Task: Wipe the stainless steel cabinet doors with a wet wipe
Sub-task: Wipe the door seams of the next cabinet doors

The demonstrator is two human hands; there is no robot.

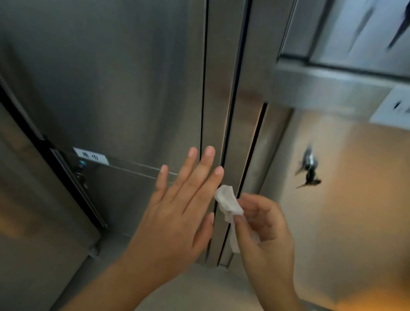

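Now we pinch the bunched wet wipe (228, 201) in our right hand (267, 231), just before the vertical seam (234, 94) between the cabinet doors (106, 64). Our left hand (179, 204) is spread, fingers straight, left of the seam; contact unclear. Doors run tall, straight ahead.

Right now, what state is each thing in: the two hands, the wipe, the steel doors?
Left hand: open, fingers straight, raised before the doors; contact unclear.
Right hand: pinches the wipe.
Wet wipe: crumpled, held by the door seam.
Cabinet doors: look shut, only thin dark seams between them.
Door label: stuck on, text too blurred to read.
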